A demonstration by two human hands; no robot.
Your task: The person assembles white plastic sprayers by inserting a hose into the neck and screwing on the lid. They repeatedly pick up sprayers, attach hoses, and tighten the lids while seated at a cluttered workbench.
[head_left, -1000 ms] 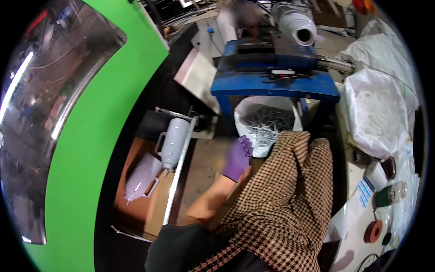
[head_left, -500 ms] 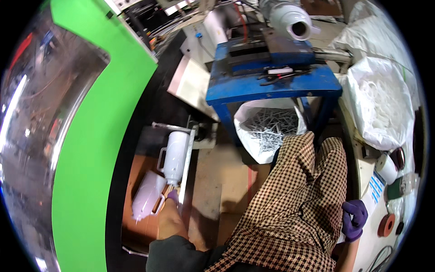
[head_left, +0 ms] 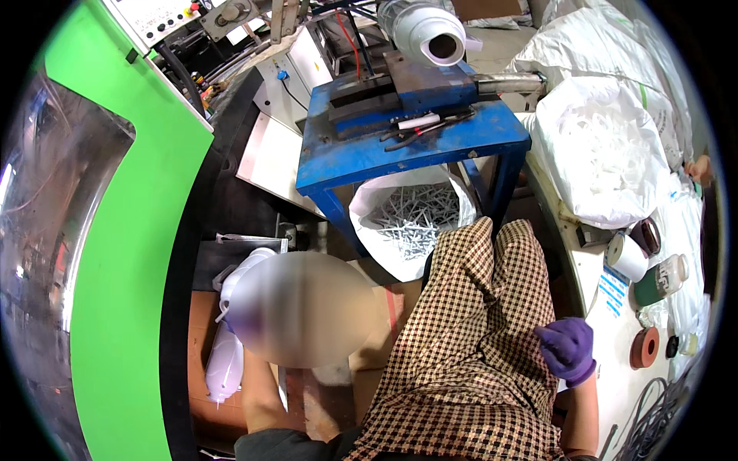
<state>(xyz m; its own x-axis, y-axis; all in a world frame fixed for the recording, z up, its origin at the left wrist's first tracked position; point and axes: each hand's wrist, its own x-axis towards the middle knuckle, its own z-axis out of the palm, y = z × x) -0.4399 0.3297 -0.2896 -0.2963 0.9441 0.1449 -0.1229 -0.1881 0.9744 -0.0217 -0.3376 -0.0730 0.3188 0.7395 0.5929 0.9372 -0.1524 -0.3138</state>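
Two white plastic jug-shaped bodies with handles lie in the cardboard-lined bin at my left. The upper jug body (head_left: 247,266) is partly covered by a blurred oval patch; the lower jug body (head_left: 225,370) shows its tapered end. My left hand (head_left: 244,318), in a purple glove, reaches to the upper jug body, but the blur hides its fingers and whatever they hold. My right hand (head_left: 567,350), also purple-gloved, is beside my right thigh with its fingers curled. What it holds, if anything, is hidden.
Ahead stands a blue metal table (head_left: 415,157) with pliers (head_left: 427,134) on it and a jug body (head_left: 430,37) mounted above. Beneath is a sack of grey strips (head_left: 415,223). A green machine panel (head_left: 131,253) borders the left; a white sack (head_left: 603,154) stands right.
My left forearm and hand have shifted up toward the upper jug body, which sits tilted now. My right hand has risen slightly. The whole view has swung, moving the scene leftward.
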